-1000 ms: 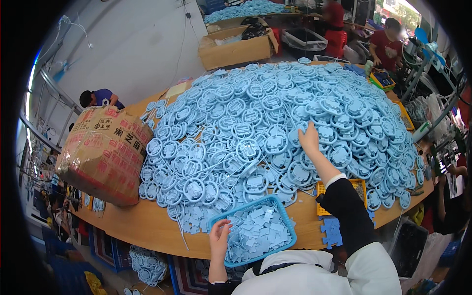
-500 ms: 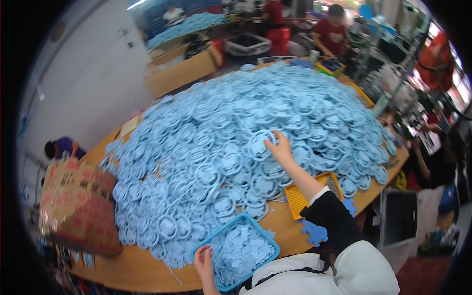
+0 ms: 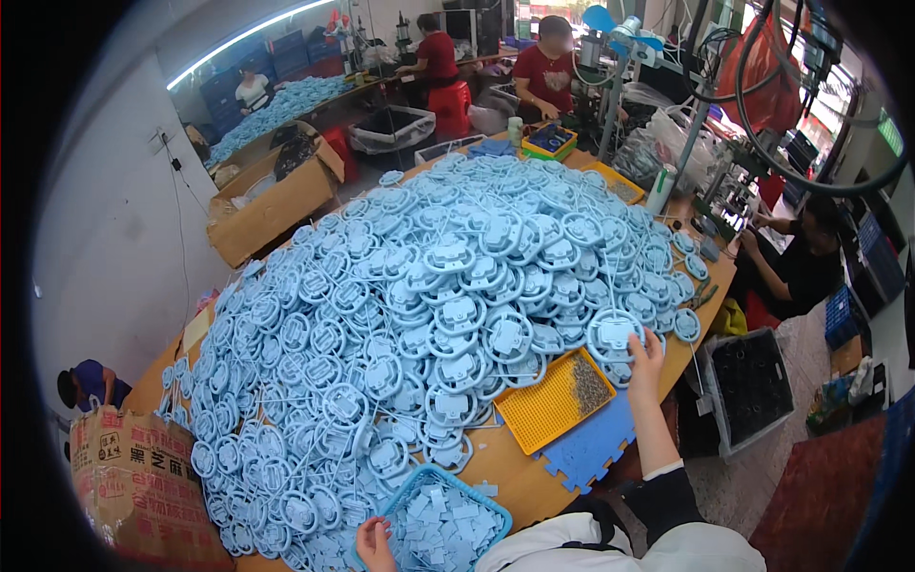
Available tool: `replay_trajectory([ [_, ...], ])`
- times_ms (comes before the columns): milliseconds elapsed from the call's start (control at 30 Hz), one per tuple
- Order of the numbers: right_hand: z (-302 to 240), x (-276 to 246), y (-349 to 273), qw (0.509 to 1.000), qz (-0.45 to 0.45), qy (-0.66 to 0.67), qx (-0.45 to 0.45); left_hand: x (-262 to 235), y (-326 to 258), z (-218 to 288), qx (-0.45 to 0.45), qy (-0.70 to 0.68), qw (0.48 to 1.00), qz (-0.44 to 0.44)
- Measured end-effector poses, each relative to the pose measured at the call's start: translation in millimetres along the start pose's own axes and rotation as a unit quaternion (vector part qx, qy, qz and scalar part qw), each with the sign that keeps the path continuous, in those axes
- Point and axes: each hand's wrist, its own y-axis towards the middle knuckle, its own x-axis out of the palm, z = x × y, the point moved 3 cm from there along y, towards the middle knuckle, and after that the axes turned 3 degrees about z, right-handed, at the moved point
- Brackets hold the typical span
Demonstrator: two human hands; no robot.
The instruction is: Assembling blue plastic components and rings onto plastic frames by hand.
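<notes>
A large heap of light blue plastic ring-shaped parts with flat plates in their centres covers the table. My right hand pinches one such ring part by its right edge, at the heap's right side beyond the yellow tray. Fingers loosely curled and seemingly bare, my left hand is at the left rim of a blue basket. Small flat light blue pieces fill that basket. Whether the left fingers touch the rim, I cannot tell.
A yellow tray of small metal bits rests on a blue foam mat. Left stands a large brown package; a cardboard box is behind the heap. A black-lined bin stands right. Other people work at the back and right.
My view has swung to the right. My right hand has moved rightward across the heap, from its middle to its right side beyond the yellow tray. The left hand stays by the basket.
</notes>
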Motion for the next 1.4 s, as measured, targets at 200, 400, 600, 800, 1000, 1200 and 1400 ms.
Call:
replay_trajectory([
  [200, -38, 75, 39, 0.997, -0.027, 0.067, 0.001, 6, -2, 19, 0.012, 0.081, 0.997, 0.011],
  [400, -35, 189, 120, 0.984, -0.083, 0.159, -0.002, 12, -6, 25, 0.052, 0.077, 0.995, 0.026],
  [600, -15, 250, 175, 0.996, -0.047, 0.054, -0.047, 6, -5, 11, 0.029, 0.028, 0.999, 0.025],
  [800, 27, 253, 216, 0.999, -0.038, 0.025, -0.011, 7, -4, 17, 0.024, 0.036, 0.999, 0.022],
  [1000, 24, 235, 213, 0.958, -0.099, -0.268, -0.021, 2, -1, 8, 0.000, 0.030, 0.999, 0.029],
  [1200, 21, 199, 223, 0.936, -0.080, -0.320, -0.124, 9, -5, 9, 0.008, 0.019, 1.000, 0.016],
  [1400, 10, 204, 141, 0.891, -0.062, -0.334, -0.303, -9, -2, -13, 0.030, 0.011, 0.999, 0.036],
])
